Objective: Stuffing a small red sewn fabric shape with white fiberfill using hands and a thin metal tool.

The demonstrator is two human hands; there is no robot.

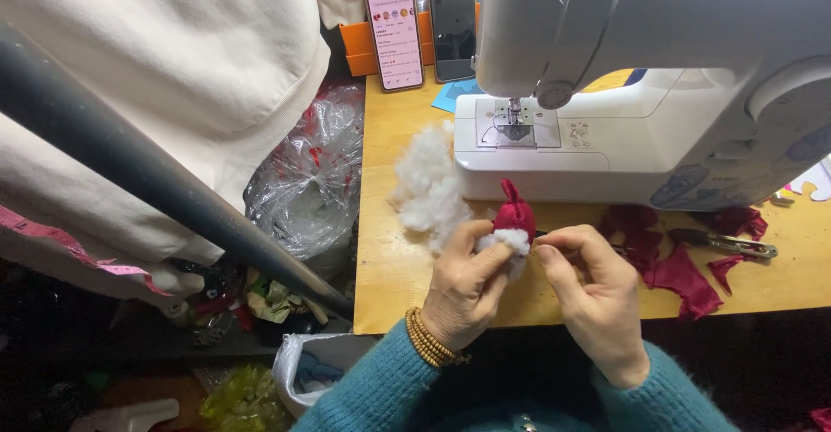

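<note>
Both hands, left (463, 286) and right (591, 292), pinched on stuffed red fabric pouch (514, 219).

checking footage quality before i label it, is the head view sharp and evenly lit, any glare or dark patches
Head view: the hands, left and right, and the red pouch are sharp and well lit; the sewing machine is bright, nearly washed out on top; the lower-left floor clutter sinks into shadow; the dark pole looks soft.
</note>
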